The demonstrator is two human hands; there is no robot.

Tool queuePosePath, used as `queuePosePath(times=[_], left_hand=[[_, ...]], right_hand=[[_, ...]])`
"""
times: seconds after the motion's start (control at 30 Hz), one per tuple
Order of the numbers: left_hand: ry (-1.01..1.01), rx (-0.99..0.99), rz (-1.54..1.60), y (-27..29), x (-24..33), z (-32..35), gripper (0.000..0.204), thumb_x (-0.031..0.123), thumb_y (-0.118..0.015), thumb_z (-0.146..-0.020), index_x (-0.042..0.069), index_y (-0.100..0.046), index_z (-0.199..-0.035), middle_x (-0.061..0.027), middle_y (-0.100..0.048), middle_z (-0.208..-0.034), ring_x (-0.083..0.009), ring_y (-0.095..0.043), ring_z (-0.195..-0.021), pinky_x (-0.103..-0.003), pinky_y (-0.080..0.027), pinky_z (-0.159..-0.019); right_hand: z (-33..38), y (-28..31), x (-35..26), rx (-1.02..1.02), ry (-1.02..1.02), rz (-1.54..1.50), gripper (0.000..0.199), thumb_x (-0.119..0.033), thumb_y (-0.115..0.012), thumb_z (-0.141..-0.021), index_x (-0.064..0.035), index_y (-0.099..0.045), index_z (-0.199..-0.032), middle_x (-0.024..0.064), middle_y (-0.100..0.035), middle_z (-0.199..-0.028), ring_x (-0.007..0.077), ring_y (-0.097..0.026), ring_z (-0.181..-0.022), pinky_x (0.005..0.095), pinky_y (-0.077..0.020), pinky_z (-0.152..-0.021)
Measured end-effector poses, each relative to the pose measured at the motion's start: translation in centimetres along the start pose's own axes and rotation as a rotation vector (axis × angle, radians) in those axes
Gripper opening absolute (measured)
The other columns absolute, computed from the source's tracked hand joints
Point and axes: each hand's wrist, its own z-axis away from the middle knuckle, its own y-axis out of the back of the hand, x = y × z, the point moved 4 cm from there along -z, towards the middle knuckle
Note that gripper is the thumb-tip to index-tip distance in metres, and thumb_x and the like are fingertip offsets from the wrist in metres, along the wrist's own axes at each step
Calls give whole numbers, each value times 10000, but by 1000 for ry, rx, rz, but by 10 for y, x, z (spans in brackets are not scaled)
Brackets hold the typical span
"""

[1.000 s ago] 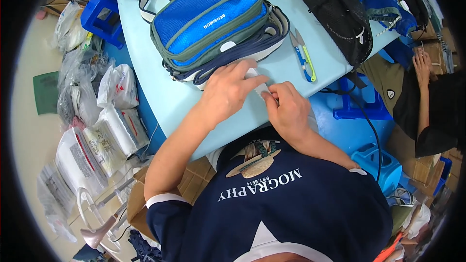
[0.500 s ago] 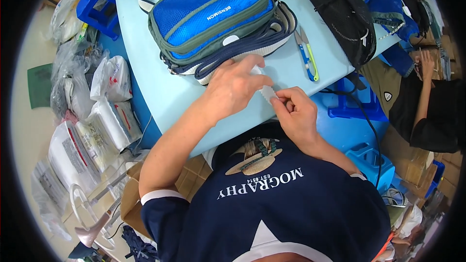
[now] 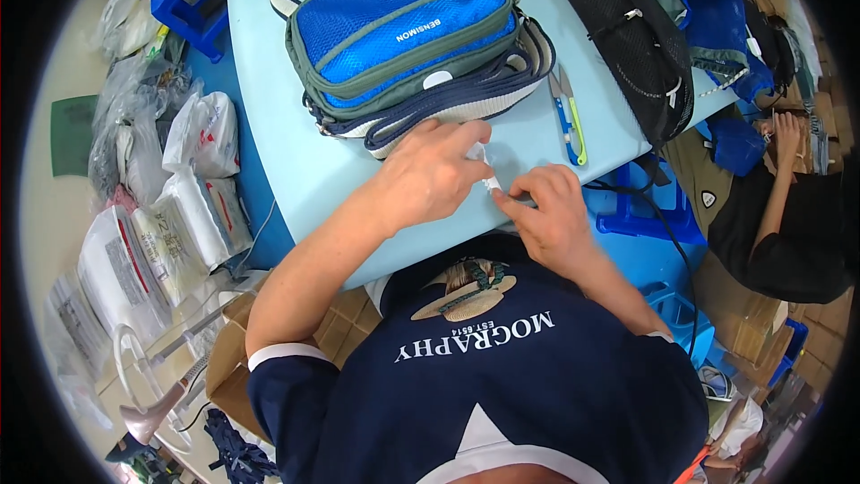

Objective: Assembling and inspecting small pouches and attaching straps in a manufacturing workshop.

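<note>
My left hand (image 3: 432, 175) is closed, with a small white strip (image 3: 489, 176) pinched at its fingertips. The strip looks thin, and my fingers hide part of it. Close by on the right, my right hand (image 3: 551, 217) has its fingers curled and the thumb tip at the strip's lower end. Just beyond my left hand lies a blue mesh bag (image 3: 403, 22) with grey-green trim and a small white oval patch on its front. Its navy-and-white strap (image 3: 448, 116) is folded along the near side, close to my left knuckles.
Blue and yellow-green handled snips (image 3: 571, 116) lie right of the bag on the pale blue table (image 3: 296, 206). Beyond them rests a black mesh bag (image 3: 627, 36). Plastic-wrapped packages (image 3: 134, 260) crowd the left, below a blue stool (image 3: 190, 4). Another person's arm (image 3: 779, 179) shows at right.
The white strip shows less between my hands, and it sits more upright. My right hand has shifted slightly, its fingers lifting a little. The whole view has moved slightly.
</note>
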Motion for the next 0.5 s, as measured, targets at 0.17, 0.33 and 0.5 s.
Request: queuePosePath(times=[0.17, 0.33, 0.5], left_hand=[[10, -11, 3, 2, 0, 4, 264, -5, -593, -637, 80, -685, -869, -106, -532, -1043, -260, -551, -899, -368, -435, -788], [22, -58, -23, -1, 3, 7, 320, -19, -572, -646, 88, -662, -934, -113, -511, -1113, -279, -531, -949, -389, -424, -838], [38, -28, 10, 3, 4, 11, 317, -41, -553, -645, 71, -653, -925, -126, -517, -1131, -300, -534, -952, -394, -424, -850]], right_hand=[[-19, 8, 16, -151, 154, -81, 312, -8, -604, -644, -106, -649, -937, 51, -531, -922, 229, -513, -900, 367, -385, -783], [-26, 3, 21, -159, 296, -167, 311, -14, -601, -621, -118, -644, -910, 40, -537, -923, 230, -522, -886, 363, -397, -758], [-26, -7, 15, -50, 317, -113, 169, -64, -564, -664, -88, -593, -828, 28, -546, -888, 201, -530, -869, 334, -387, -736]])
